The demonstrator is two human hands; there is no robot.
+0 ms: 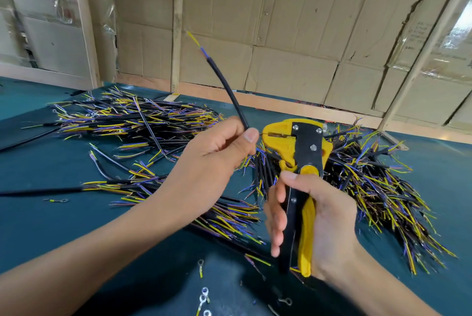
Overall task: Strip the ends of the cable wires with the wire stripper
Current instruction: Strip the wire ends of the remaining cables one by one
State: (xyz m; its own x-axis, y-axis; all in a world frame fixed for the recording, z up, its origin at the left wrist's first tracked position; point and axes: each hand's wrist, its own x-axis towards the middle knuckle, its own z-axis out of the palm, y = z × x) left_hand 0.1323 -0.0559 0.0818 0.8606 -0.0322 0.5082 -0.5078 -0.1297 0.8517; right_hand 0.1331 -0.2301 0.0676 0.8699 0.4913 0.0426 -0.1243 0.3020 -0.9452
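Head view looks down over a teal-green table [38,226] where the person's two bare hands meet above a heap of cut cables. The right hand [321,221] grips the yellow-and-black wire stripper [302,162] by its handles, thumb laid up along the black bar, the other fingers wrapped loosely round the far side, the tool standing nearly upright with its yellow head at the top. Just to the left of that head, the left hand [212,162] pinches a black cable [227,86] between thumb and curled forefinger; the thumb tip sits right beside the stripper's jaw, and a thin wire end seems to reach into the jaw, though it is too small to be sure. From the pinch the cable rises up and away to the left of the stripper, ending in short blue and yellow wires. Behind and to the right of the stripper lies one pile of cables [378,177] with blue and yellow ends; another pile [132,121] spreads out to the stripper's left. Below the stripper, near the bottom edge, a few small ring terminals [204,297] lie on the table. Cardboard sheets [293,22] on wooden battens wall off the far side beyond the stripper.
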